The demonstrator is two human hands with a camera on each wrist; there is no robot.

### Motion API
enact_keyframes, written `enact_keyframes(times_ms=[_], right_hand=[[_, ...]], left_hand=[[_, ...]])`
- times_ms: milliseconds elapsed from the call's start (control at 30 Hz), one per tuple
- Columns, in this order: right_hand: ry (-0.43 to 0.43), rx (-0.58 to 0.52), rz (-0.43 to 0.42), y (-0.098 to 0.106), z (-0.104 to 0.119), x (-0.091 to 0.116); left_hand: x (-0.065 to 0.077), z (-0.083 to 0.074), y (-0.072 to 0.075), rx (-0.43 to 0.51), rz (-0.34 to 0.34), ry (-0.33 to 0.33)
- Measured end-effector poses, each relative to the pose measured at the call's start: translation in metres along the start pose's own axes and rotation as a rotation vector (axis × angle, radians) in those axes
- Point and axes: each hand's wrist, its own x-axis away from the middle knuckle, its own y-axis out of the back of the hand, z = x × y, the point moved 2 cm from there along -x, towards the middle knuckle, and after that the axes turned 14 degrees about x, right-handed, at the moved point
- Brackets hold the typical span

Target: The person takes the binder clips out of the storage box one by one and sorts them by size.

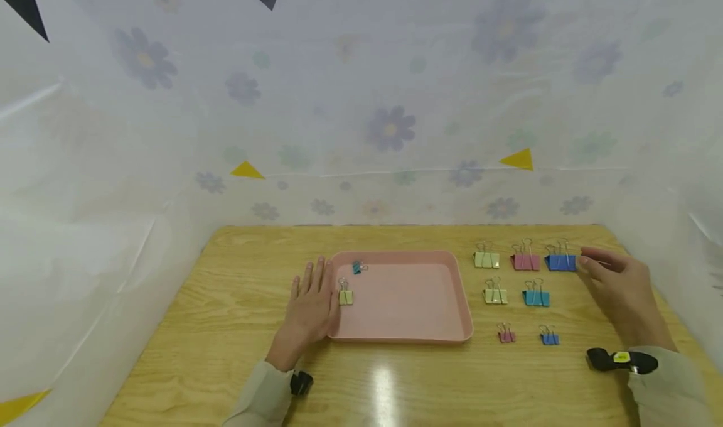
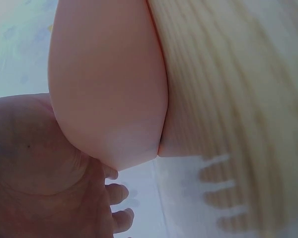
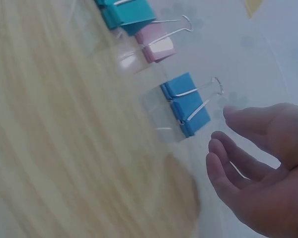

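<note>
My left hand (image 1: 308, 308) lies with straight fingers along the left side of a pink tray (image 1: 401, 339); in the left wrist view its palm (image 2: 35, 163) is against the tray's wall (image 2: 109, 84). Inside the tray are a small teal binder clip (image 1: 357, 267) and a yellow-green binder clip (image 1: 346, 297). At the back right, my right hand (image 1: 624, 286) is beside a large blue binder clip (image 1: 561, 263). The right wrist view shows a small gap between its loosely bent fingers (image 3: 221, 173) and the blue clip (image 3: 189, 105); nothing is held.
Right of the tray, binder clips stand in rows: a large yellow-green one (image 1: 486, 259), a large pink one (image 1: 526, 262), a smaller yellow-green one (image 1: 495, 296), a teal one (image 1: 536, 297), a small pink one (image 1: 507, 336) and a small blue one (image 1: 550, 338). A flowered sheet (image 1: 339, 100) hangs behind the table.
</note>
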Motion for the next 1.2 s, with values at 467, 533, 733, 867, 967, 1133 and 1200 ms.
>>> enact_keyframes(times_ms=[467,533,733,867,967,1133,1200], right_hand=[[0.115,-0.305,-0.035,0.023,0.031,0.009],[0.122,-0.364,-0.026,0.022,0.038,0.011],[0.15,-0.332,0.003,0.017,0.058,0.018],[0.191,-0.213,0.01,0.008,0.07,0.02],[0.228,-0.133,0.004,0.0,0.078,0.02],[0.284,-0.075,0.025,-0.016,0.093,0.024],[0.292,-0.053,0.038,-0.022,0.098,0.026]], left_hand=[[0.001,-0.002,0.002,0.015,0.002,0.009],[0.001,-0.002,0.003,0.022,0.004,0.012],[0.001,-0.003,0.004,0.019,0.003,0.016],[0.002,-0.005,0.004,0.031,0.0,0.009],[0.001,-0.004,0.003,0.046,-0.005,0.001],[0.0,0.0,-0.001,0.032,-0.013,-0.005],[0.0,0.001,-0.001,0.036,-0.011,-0.007]])
